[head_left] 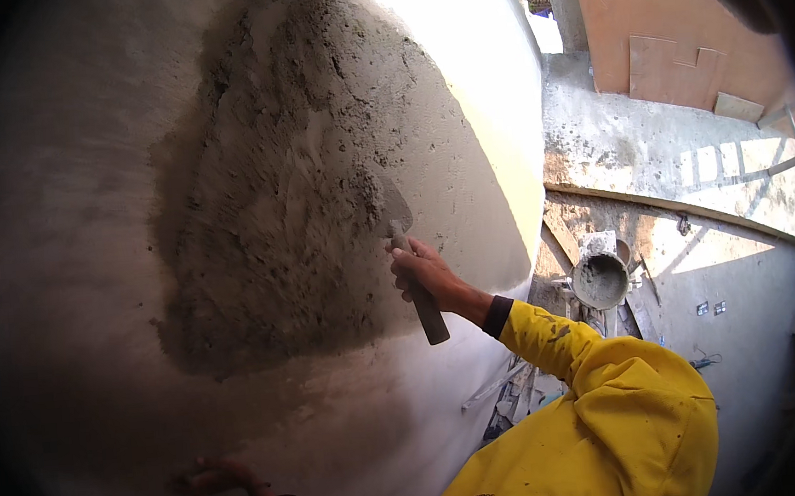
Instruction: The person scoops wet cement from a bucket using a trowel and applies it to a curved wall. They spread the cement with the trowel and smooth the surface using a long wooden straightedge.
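My right hand [425, 272] is closed round the handle of a trowel [431, 319]. The pointed blade lies against wet grey mortar [274, 192] spread in a large rough patch over the pale wall [58, 272]. Around the blade the mortar is lumpy, while the part to its right looks smoother. Low on the left, my left hand [213, 477] is near the wall below the patch, its fingers apart and nothing visible in it. Shadow there hides whether it touches the wall. Yellow sleeves with dark cuffs cover both my arms.
Down on the floor to the right stands a round bucket [600, 280] with grey mortar inside. A long plank [671, 203] runs beyond it. Scraps and debris [518, 392] lie along the wall's foot. Brown boards [680, 62] stand at the far right.
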A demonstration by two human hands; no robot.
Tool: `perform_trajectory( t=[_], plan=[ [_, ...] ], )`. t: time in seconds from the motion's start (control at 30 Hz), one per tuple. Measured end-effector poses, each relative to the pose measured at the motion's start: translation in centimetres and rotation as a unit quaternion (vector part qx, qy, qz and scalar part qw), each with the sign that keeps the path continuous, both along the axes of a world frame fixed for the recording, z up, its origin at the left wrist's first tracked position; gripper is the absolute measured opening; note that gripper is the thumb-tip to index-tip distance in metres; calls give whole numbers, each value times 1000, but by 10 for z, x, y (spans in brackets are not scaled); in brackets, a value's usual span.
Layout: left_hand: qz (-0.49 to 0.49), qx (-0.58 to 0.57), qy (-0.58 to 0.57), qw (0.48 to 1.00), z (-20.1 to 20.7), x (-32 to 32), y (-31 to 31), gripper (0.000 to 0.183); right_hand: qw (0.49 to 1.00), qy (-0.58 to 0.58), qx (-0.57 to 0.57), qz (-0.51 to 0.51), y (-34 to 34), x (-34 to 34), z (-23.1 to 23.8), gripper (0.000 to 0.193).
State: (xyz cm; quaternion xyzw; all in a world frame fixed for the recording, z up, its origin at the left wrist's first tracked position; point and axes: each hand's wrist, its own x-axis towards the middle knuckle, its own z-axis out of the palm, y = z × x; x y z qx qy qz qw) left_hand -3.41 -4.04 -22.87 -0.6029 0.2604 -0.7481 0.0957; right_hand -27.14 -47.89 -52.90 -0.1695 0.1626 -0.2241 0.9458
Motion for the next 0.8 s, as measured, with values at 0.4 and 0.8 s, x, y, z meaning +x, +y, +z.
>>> perform_trajectory(
  t=[0.4, 0.8],
  plan=[
    [-33, -22, 39, 998, 1, -20, -8, 70, 712, 227, -208, -631, -105, -166, 72, 58],
    [14, -42, 49, 998, 2, 32, 43, 66, 808, 192, -556, 20, 117, -104, -74, 45]
  ],
)
